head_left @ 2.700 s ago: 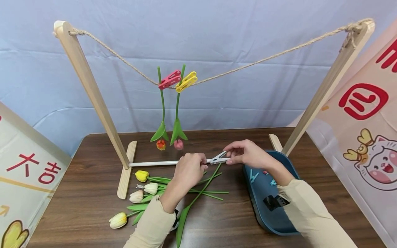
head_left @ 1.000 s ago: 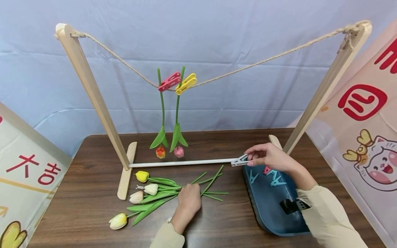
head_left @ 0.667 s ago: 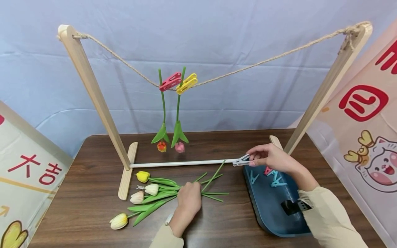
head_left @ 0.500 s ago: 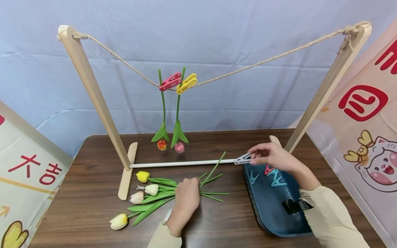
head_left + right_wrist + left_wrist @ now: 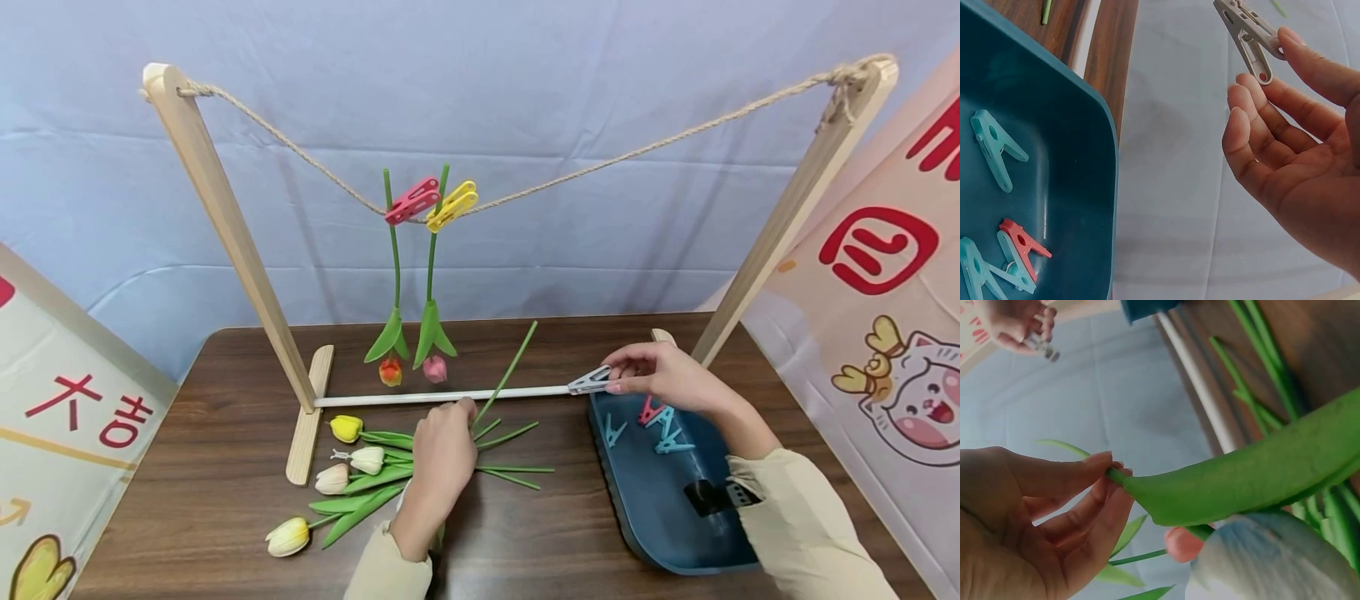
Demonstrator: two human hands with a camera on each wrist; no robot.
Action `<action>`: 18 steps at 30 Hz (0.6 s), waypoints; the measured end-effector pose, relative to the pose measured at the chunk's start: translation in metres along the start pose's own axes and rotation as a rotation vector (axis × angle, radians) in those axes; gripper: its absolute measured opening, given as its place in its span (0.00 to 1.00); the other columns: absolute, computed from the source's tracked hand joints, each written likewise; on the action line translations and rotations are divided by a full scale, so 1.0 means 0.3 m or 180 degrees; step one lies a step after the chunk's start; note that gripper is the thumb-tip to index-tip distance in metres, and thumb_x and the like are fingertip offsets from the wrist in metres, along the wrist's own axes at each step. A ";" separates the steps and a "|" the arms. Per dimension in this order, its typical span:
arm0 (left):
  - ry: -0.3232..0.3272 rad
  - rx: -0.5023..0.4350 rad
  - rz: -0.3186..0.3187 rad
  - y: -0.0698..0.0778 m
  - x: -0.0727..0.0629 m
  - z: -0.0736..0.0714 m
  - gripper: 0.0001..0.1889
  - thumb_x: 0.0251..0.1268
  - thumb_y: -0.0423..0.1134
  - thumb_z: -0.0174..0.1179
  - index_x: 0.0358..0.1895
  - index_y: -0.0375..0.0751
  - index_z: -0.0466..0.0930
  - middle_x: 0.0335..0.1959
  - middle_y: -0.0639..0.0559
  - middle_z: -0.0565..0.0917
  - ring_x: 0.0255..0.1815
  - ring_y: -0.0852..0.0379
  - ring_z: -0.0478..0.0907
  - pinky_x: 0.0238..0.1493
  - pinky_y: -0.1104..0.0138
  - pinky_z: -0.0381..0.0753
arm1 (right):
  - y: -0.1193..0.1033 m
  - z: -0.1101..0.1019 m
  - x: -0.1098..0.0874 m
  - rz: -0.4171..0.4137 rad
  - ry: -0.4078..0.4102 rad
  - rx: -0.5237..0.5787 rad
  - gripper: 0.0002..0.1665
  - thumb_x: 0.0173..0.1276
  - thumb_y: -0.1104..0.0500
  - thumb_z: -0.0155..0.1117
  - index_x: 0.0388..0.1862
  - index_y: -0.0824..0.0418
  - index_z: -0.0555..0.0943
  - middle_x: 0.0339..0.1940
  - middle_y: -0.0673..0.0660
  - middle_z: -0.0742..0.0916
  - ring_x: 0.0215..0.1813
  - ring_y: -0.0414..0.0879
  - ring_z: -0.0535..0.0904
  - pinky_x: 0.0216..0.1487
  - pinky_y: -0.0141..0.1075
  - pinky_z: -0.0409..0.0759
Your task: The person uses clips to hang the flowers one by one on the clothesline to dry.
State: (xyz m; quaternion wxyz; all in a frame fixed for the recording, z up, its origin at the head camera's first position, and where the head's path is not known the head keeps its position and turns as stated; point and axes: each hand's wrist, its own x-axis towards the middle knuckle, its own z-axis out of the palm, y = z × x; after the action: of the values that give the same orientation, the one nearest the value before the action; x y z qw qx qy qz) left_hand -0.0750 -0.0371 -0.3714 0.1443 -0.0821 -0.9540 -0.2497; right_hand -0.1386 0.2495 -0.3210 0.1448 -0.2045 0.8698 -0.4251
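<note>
My left hand (image 5: pixel 442 454) pinches the green stem (image 5: pixel 510 371) of a tulip between thumb and fingertips; the stem's cut end points up and right. In the left wrist view its broad leaf (image 5: pixel 1241 472) and pale white-blue bloom (image 5: pixel 1266 562) hang below the pinch. My right hand (image 5: pixel 663 375) holds a light grey clothespin (image 5: pixel 1250 37) by its handles, above the back rim of the blue basin (image 5: pixel 626 525). Below the left hand several tulips lie on the table, a yellow one (image 5: pixel 346 428) and white ones (image 5: pixel 288 537) among them.
A sagging rope (image 5: pixel 637 152) spans two wooden posts (image 5: pixel 228 233). From it an orange-red tulip (image 5: pixel 390 372) hangs by a pink clothespin (image 5: pixel 412 201), and a pink tulip (image 5: pixel 435 368) by a yellow clothespin (image 5: pixel 452 206). A white rod (image 5: pixel 397 399) crosses low. Several clothespins (image 5: pixel 997 147) lie in the basin.
My left hand has gone down to the laid tulips, then risen toward the rod with one stem. My right hand has moved right, toward the basin, with the grey clothespin.
</note>
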 end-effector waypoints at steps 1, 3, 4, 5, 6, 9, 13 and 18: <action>0.0024 -0.0024 0.0003 0.001 0.006 -0.008 0.11 0.38 0.20 0.59 0.24 0.40 0.77 0.18 0.48 0.78 0.19 0.46 0.77 0.18 0.58 0.72 | 0.000 -0.001 0.000 -0.0002 0.0004 -0.0011 0.18 0.59 0.65 0.64 0.47 0.74 0.76 0.31 0.57 0.82 0.33 0.43 0.78 0.32 0.33 0.77; 0.0093 -0.0064 -0.0006 0.005 0.020 -0.023 0.11 0.39 0.21 0.61 0.25 0.40 0.78 0.19 0.48 0.78 0.20 0.46 0.77 0.18 0.58 0.72 | 0.000 -0.001 0.000 0.0000 0.0008 -0.0020 0.18 0.59 0.64 0.64 0.47 0.74 0.76 0.31 0.57 0.82 0.33 0.43 0.78 0.32 0.33 0.77; 0.0136 -0.0088 -0.0014 0.006 0.028 -0.031 0.11 0.39 0.21 0.62 0.25 0.40 0.78 0.19 0.49 0.78 0.20 0.45 0.77 0.18 0.57 0.72 | 0.001 -0.002 0.000 0.0003 0.0003 -0.0017 0.18 0.59 0.65 0.64 0.47 0.74 0.76 0.31 0.57 0.82 0.34 0.43 0.78 0.32 0.33 0.77; 0.0185 -0.0103 -0.0017 0.008 0.035 -0.039 0.11 0.39 0.22 0.63 0.26 0.40 0.78 0.19 0.49 0.78 0.20 0.45 0.77 0.18 0.57 0.72 | 0.001 -0.002 0.001 0.0007 -0.0005 -0.0011 0.18 0.59 0.65 0.63 0.47 0.74 0.76 0.31 0.58 0.82 0.34 0.42 0.78 0.32 0.33 0.77; 0.0241 -0.0125 -0.0011 0.010 0.043 -0.047 0.11 0.39 0.22 0.64 0.26 0.40 0.78 0.19 0.49 0.78 0.20 0.46 0.77 0.19 0.57 0.73 | 0.002 -0.002 0.001 0.0005 -0.0013 -0.0012 0.18 0.60 0.65 0.63 0.47 0.74 0.76 0.31 0.58 0.82 0.34 0.42 0.78 0.33 0.33 0.77; 0.0388 -0.0226 -0.0017 0.014 0.068 -0.074 0.11 0.40 0.22 0.64 0.26 0.40 0.78 0.19 0.50 0.78 0.22 0.46 0.78 0.20 0.56 0.73 | 0.003 -0.001 0.003 -0.0009 -0.0036 -0.0011 0.18 0.60 0.65 0.63 0.47 0.75 0.76 0.31 0.58 0.82 0.33 0.42 0.78 0.33 0.33 0.77; 0.0503 -0.0359 0.0000 0.024 0.100 -0.109 0.10 0.43 0.22 0.65 0.27 0.39 0.78 0.20 0.49 0.78 0.23 0.46 0.78 0.24 0.55 0.74 | 0.005 0.000 0.006 -0.0044 -0.0058 0.0004 0.18 0.60 0.66 0.62 0.47 0.75 0.75 0.32 0.58 0.82 0.33 0.43 0.79 0.33 0.34 0.78; 0.0574 -0.0455 0.0016 0.042 0.129 -0.151 0.08 0.47 0.23 0.64 0.31 0.37 0.80 0.24 0.48 0.80 0.25 0.48 0.79 0.26 0.56 0.76 | -0.001 0.000 0.010 -0.0072 -0.0070 0.0028 0.17 0.61 0.66 0.62 0.47 0.76 0.75 0.32 0.59 0.83 0.34 0.44 0.80 0.34 0.34 0.78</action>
State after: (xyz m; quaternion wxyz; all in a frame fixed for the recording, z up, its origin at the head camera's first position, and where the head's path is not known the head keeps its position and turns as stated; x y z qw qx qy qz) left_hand -0.0982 -0.0455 -0.3157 0.2240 -0.0717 -0.9167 -0.3230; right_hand -0.1413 0.2480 -0.3209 0.1504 -0.2184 0.8639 -0.4282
